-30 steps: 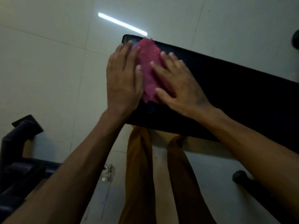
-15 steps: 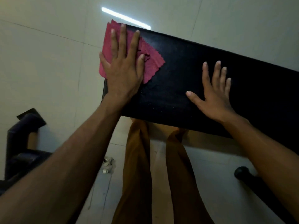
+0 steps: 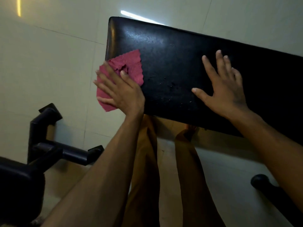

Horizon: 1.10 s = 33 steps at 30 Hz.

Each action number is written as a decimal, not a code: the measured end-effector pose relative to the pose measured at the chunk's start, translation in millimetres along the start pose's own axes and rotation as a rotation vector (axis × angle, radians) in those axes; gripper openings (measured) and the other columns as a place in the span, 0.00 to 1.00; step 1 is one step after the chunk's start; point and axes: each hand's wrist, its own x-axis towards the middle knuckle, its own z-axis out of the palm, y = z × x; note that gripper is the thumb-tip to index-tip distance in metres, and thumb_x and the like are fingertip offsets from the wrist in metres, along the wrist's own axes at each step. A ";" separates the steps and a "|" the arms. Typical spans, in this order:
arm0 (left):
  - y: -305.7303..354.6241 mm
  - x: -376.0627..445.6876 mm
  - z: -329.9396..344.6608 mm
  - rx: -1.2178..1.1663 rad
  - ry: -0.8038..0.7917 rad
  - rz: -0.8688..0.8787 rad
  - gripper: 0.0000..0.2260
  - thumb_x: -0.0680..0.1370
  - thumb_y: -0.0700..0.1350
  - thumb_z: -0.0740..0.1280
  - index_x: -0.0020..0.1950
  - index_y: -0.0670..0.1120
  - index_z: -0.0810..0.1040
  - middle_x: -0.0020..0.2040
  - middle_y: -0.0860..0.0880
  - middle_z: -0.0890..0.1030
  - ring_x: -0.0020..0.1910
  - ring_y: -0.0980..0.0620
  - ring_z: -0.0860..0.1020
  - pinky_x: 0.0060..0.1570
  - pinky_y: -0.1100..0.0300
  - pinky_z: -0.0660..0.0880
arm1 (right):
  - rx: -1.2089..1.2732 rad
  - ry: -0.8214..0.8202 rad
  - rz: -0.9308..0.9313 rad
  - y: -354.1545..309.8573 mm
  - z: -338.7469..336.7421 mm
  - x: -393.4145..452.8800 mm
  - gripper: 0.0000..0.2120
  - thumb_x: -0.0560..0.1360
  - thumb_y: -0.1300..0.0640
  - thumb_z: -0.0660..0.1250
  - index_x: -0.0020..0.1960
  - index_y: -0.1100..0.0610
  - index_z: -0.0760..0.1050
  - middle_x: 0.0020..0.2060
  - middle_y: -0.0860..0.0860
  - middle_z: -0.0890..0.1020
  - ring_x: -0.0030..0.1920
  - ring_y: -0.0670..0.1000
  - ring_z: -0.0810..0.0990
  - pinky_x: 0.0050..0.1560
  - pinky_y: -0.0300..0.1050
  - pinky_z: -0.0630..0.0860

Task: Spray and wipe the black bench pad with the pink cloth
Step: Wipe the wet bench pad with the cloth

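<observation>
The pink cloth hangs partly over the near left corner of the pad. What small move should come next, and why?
Probably slide the left hand with the pink cloth rightward, back onto the black bench pad. Much of the cloth overhangs the pad's left edge, and small droplets show on the surface between it and the right hand, which lies flat on the pad with fingers spread.

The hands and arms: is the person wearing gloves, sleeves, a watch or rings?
No. The left hand and the right hand are bare, with no gloves. No rings show on the fingers and no watch or band on either wrist. Both forearms are uncovered as far as the picture shows, so no sleeves are visible. The fingernails look short and unpainted.
</observation>
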 end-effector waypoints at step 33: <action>14.8 -99.9 28.5 0.370 -0.281 0.975 0.27 0.85 0.53 0.46 0.82 0.42 0.52 0.82 0.39 0.53 0.81 0.40 0.50 0.78 0.39 0.43 | 0.016 0.216 0.179 114.0 18.8 -80.6 0.30 0.82 0.40 0.55 0.81 0.45 0.51 0.82 0.55 0.48 0.81 0.60 0.46 0.78 0.67 0.45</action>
